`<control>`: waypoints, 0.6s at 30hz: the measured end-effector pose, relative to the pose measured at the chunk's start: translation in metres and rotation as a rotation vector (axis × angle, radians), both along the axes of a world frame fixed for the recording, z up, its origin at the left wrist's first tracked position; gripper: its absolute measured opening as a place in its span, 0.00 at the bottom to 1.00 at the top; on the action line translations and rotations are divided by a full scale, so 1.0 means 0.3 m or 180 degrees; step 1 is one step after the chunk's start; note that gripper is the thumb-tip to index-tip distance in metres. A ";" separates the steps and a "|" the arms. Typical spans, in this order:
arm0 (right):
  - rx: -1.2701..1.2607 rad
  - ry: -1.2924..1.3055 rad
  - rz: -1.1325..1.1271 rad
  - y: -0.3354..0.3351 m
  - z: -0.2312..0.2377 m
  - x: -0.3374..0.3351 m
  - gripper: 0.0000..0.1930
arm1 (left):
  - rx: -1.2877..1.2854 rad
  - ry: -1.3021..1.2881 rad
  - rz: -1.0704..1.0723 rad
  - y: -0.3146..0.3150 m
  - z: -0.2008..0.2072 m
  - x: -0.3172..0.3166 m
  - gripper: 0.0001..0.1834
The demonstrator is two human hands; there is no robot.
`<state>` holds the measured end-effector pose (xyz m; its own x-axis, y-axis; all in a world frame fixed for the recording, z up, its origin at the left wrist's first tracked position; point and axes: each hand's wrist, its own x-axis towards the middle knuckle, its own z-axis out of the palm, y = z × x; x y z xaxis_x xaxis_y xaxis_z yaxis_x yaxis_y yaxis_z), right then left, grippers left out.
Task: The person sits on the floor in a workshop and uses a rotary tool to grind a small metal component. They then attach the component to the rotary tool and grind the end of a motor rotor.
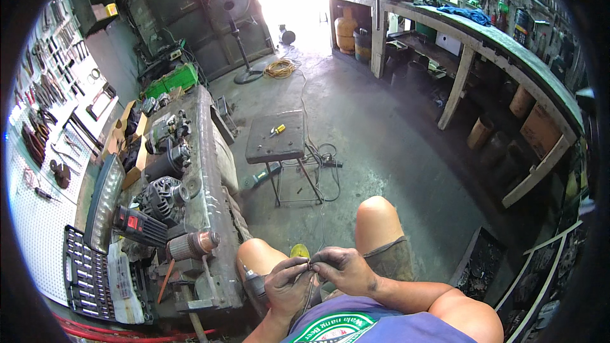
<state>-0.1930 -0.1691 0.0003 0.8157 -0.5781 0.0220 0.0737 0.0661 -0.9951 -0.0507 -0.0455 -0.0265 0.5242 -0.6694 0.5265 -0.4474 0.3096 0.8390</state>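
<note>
In front of my lap, my left hand (287, 282) and my right hand (346, 270) meet with their fingertips pinched together. Between them is a small dark piece (309, 265), too small to name. Thin wire-like strands (309, 295) hang below the fingers, and I cannot tell whether they join that piece. Both hands look stained with dark grime. Just left of my left hand, a grey rounded tool-like object (254, 282) with a metal tip rests by my thigh. A yellow round thing (298, 251) shows behind the fingertips, partly hidden.
Ahead stands a low stool (276, 146) bearing a yellow-handled screwdriver (277, 129); cables (325, 159) lie beside it. The left bench (210, 146) carries an alternator (162, 198), a copper-wound armature (192, 245) and a socket set (86, 273). A long workbench (502, 41) lines the right.
</note>
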 end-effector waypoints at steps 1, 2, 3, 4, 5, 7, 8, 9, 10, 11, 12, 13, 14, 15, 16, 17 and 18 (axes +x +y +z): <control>-0.0061 -0.0113 -0.0021 0.002 -0.002 -0.002 0.08 | 0.0004 0.0032 -0.0010 0.001 -0.002 -0.003 0.15; -0.0031 -0.0065 -0.0018 0.000 -0.003 -0.001 0.08 | -0.0010 0.0061 -0.0026 0.003 -0.001 -0.004 0.15; -0.0069 -0.0036 -0.0022 0.000 -0.002 -0.004 0.09 | 0.0005 0.0073 -0.0058 0.004 0.000 -0.006 0.15; -0.0107 -0.0005 -0.0022 -0.001 0.000 -0.006 0.09 | -0.0005 0.0083 -0.0093 0.004 0.001 -0.009 0.15; -0.0202 0.0041 -0.0032 -0.002 0.002 -0.009 0.09 | -0.0016 0.0094 -0.0124 0.004 0.003 -0.011 0.15; -0.0323 0.0132 -0.0028 -0.003 0.011 -0.013 0.09 | -0.0025 0.0069 -0.0156 0.004 0.008 -0.011 0.14; -0.0460 0.0181 -0.0047 -0.002 0.017 -0.016 0.10 | -0.0011 0.0070 -0.0158 0.004 0.010 -0.012 0.14; -0.0336 0.0227 -0.0027 0.001 0.023 -0.018 0.10 | -0.0032 0.0047 -0.0164 0.004 0.011 -0.013 0.14; -0.0260 0.0263 -0.0023 0.003 0.029 -0.019 0.10 | -0.0034 0.0031 -0.0159 0.003 0.011 -0.013 0.15; -0.0225 0.0285 -0.0025 0.005 0.034 -0.018 0.10 | -0.0046 0.0000 -0.0148 0.001 0.011 -0.012 0.15; -0.0235 0.0289 -0.0041 0.005 0.037 -0.017 0.10 | -0.0069 -0.0007 -0.0156 -0.001 0.011 -0.012 0.15; -0.0281 0.0282 -0.0059 0.006 0.039 -0.016 0.10 | -0.0098 -0.0025 -0.0156 -0.004 0.011 -0.011 0.14; -0.0382 0.0235 -0.0087 0.008 0.039 -0.016 0.10 | -0.0122 -0.0039 -0.0153 -0.003 0.011 -0.012 0.14; -0.0363 0.0274 -0.0068 0.008 0.036 -0.016 0.10 | -0.0070 -0.0016 -0.0145 0.000 0.012 -0.013 0.14; -0.0404 0.0272 -0.0062 0.006 0.032 -0.015 0.10 | -0.0020 0.0009 -0.0137 0.003 0.012 -0.013 0.14; -0.0448 0.0268 -0.0055 0.005 0.027 -0.014 0.10 | 0.0034 0.0053 -0.0119 0.005 0.013 -0.013 0.14; -0.0480 0.0257 -0.0059 0.005 0.021 -0.015 0.10 | 0.0022 0.0110 -0.0141 0.006 0.013 -0.014 0.14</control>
